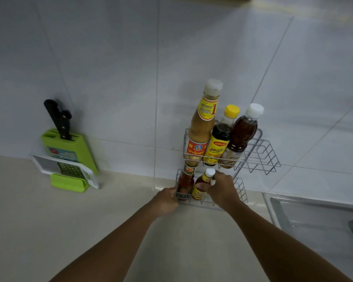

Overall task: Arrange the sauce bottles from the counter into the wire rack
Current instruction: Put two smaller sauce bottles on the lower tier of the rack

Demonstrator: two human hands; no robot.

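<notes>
The right hand [222, 189] wraps a small yellow-labelled bottle [203, 186] standing in the wire rack [257, 157]'s lower tier. Just left of it stands a red sauce bottle [185, 183], and the left hand [165, 202] grips the rack's front corner there. Above both hands, three taller bottles [220, 137] fill the upper tier.

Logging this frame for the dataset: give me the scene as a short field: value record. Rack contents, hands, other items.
upper tier: three bottles, tall white-capped bottle, yellow-capped dark bottle, white-capped brown bottle
lower tier: red sauce bottle, small yellow-label bottle
wire rack: two tiers, against the tiled wall
left hand: at the rack's lower left front corner
right hand: wrapped on the small yellow-label bottle
knife block: green, left of the rack, black-handled knife in it
grater: leaning on the knife block
sink: right edge
</notes>
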